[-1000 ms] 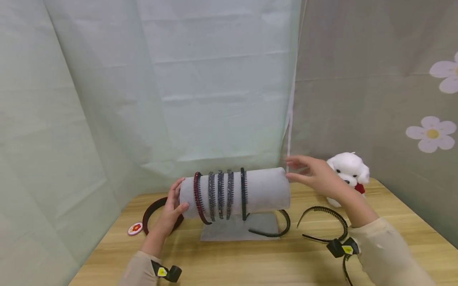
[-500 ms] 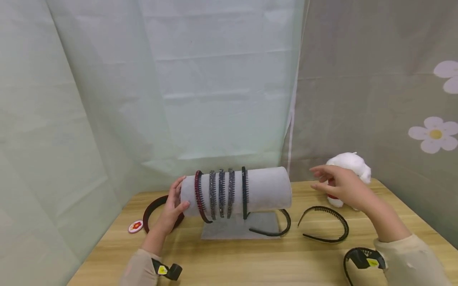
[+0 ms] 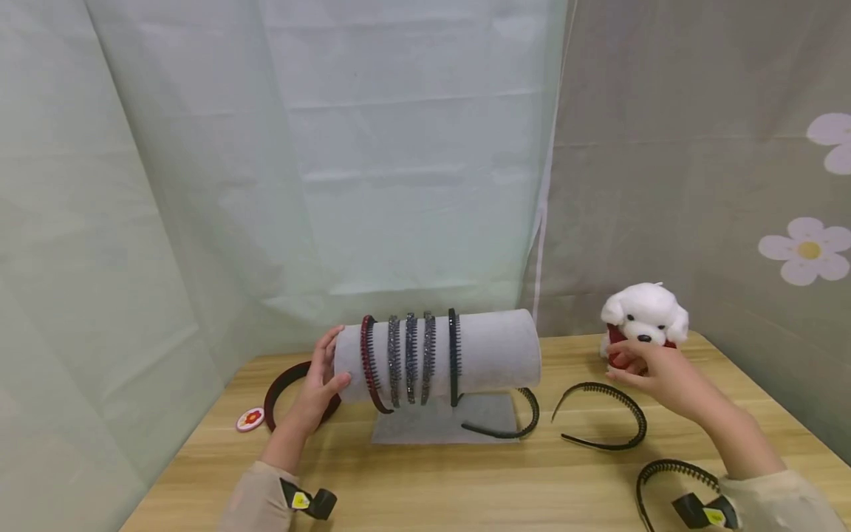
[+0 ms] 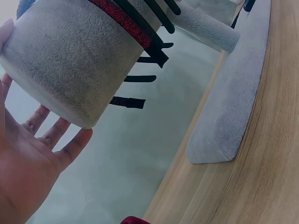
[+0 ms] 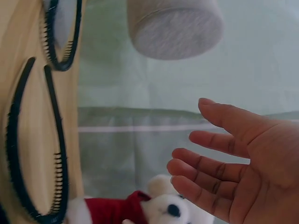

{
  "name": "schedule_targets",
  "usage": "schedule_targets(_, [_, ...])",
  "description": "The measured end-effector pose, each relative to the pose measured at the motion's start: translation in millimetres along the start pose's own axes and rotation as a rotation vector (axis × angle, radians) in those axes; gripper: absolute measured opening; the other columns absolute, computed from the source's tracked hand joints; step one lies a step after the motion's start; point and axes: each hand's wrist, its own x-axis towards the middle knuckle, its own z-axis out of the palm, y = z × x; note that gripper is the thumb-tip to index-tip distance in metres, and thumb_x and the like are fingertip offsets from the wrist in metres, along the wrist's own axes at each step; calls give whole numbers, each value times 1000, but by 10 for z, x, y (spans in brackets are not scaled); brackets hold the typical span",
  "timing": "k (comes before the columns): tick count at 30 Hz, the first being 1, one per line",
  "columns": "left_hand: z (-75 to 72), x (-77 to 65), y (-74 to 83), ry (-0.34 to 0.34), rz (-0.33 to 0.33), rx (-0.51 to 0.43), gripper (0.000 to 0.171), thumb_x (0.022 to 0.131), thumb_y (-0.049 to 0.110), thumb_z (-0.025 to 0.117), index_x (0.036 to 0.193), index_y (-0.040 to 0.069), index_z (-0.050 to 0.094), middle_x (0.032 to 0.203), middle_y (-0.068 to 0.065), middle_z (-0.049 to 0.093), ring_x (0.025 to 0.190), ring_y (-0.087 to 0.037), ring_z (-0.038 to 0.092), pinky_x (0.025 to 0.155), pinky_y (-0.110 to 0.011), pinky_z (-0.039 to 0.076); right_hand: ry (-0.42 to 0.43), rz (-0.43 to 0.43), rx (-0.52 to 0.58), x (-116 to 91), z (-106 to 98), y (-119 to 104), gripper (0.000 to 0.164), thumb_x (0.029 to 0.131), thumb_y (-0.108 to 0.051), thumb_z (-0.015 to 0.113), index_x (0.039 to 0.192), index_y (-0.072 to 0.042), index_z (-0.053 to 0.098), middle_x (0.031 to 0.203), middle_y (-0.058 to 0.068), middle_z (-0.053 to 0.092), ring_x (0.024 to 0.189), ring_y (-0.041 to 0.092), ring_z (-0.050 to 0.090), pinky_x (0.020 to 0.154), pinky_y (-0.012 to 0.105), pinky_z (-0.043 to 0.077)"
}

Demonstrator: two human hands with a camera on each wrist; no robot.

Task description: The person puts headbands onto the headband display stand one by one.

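A grey fabric-covered roll stand [image 3: 499,351] carries several headbands across its middle and left: a red glittery headband [image 3: 368,366], grey sparkly ones [image 3: 411,358] and a black toothed headband [image 3: 454,358]. My left hand [image 3: 318,388] holds the roll's left end, thumb in front and fingers behind; in the left wrist view those fingers [image 4: 74,144] curve under its edge. My right hand [image 3: 668,373] is in the air with nothing in it, fingers loosely bent. It overlaps a white plush dog [image 3: 643,314] in red clothing. Below it lies a black headband [image 3: 605,416].
Another black headband [image 3: 525,425] lies across the stand's base [image 3: 432,421], and one more [image 3: 671,469] sits near the right wrist. Behind my left hand are a dark red headband [image 3: 279,391] and a round flower badge [image 3: 250,419]. A curtain [image 3: 412,185] hangs behind the wooden table [image 3: 425,488].
My right hand has drawn away from the roll's right end, moving right and down to in front of the plush dog. My left hand keeps its hold on the roll.
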Motion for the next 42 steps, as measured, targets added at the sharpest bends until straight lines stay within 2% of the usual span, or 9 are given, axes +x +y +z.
schedule_targets(7, [5, -4, -3, -8, 2, -3, 65, 98, 28, 54, 151, 26, 16, 142, 8, 35, 115, -6, 46, 89, -22, 45, -22, 39, -12, -117, 117, 175, 32, 82, -24, 75, 106, -4, 68, 89, 1, 69, 75, 4, 60, 67, 27, 49])
schedule_targets(11, [-14, -6, 20, -5, 11, -5, 65, 98, 30, 54, 151, 26, 17, 143, 9, 34, 115, -6, 45, 89, -21, 45, -23, 37, 3, -149, 167, 248, 33, 81, -22, 76, 106, -2, 68, 93, 7, 70, 80, 14, 65, 70, 30, 51])
schedule_targets(14, [-40, -15, 33, 0, 16, -7, 64, 98, 31, 54, 150, 27, 17, 143, 10, 35, 114, -6, 46, 88, -21, 46, -56, 54, 9, -145, 185, 281, 35, 81, -22, 75, 107, 0, 67, 93, 8, 70, 83, 20, 66, 70, 31, 51])
schedule_targets(20, [-80, -40, 54, -8, 26, -12, 64, 98, 31, 53, 150, 27, 17, 141, 9, 36, 113, -6, 45, 87, -21, 46, -183, 129, 37, -133, 213, 361, 37, 83, -18, 73, 108, 7, 64, 85, 7, 69, 76, 17, 62, 63, 31, 47])
schedule_targets(28, [-118, -63, 74, -3, 0, -11, 64, 98, 31, 53, 151, 27, 16, 140, 8, 36, 111, -7, 46, 85, -23, 46, -269, 224, 64, -127, 336, 485, 42, 80, -16, 74, 109, 12, 60, 82, 12, 67, 72, 21, 60, 62, 35, 47])
schedule_targets(32, [-138, -86, 86, 6, -25, 11, 66, 98, 33, 53, 151, 27, 14, 141, 9, 36, 112, -8, 46, 86, -23, 47, -292, 234, 60, -118, 385, 519, 44, 79, -14, 75, 109, 13, 59, 81, 14, 67, 76, 24, 61, 64, 36, 47])
schedule_targets(36, [-149, -101, 83, 7, -40, 18, 66, 98, 34, 53, 151, 27, 13, 141, 8, 35, 112, -9, 46, 86, -24, 47, -310, 267, 127, -132, 427, 532, 46, 79, -10, 73, 113, 15, 54, 76, 10, 64, 68, 18, 59, 60, 33, 48])
schedule_targets(42, [-154, -88, 68, 1, -20, 5, 66, 98, 33, 53, 151, 26, 14, 141, 8, 35, 112, -9, 46, 87, -24, 47, -310, 326, 198, -156, 489, 561, 50, 80, -2, 71, 119, 19, 47, 76, 12, 62, 63, 18, 62, 57, 31, 52])
